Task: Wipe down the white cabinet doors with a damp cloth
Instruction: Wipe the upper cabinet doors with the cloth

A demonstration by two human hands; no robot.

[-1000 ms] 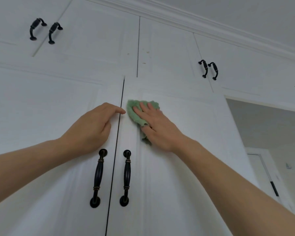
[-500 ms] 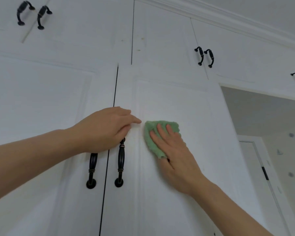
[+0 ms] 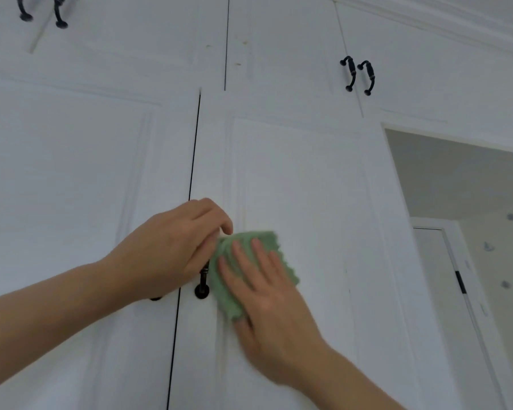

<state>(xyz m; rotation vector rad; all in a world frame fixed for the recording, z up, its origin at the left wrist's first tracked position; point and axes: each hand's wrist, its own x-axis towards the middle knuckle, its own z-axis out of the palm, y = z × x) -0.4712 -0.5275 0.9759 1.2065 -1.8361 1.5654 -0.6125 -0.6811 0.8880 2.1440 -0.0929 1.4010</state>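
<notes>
My right hand [image 3: 267, 294] lies flat with straight fingers on a green cloth [image 3: 230, 300] and presses it against the right white cabinet door [image 3: 308, 187]. My left hand [image 3: 175, 247] rests over the seam between the two tall doors, fingers loosely bent, its fingertips touching the cloth's top left corner. It covers most of the two black door handles; only the lower end of the right handle [image 3: 202, 287] shows. The left door [image 3: 71, 187] stands beside it, both doors closed.
Smaller upper cabinet doors carry black handle pairs at the top left [image 3: 42, 10] and upper right [image 3: 359, 75]. To the right an open doorway [image 3: 462, 179] leads to another room with a white door [image 3: 444, 291]. Crown moulding runs along the ceiling.
My right hand has slid the cloth down and left toward the handles. My left hand has stayed at the seam, and now meets the cloth. The view has tilted down a little.
</notes>
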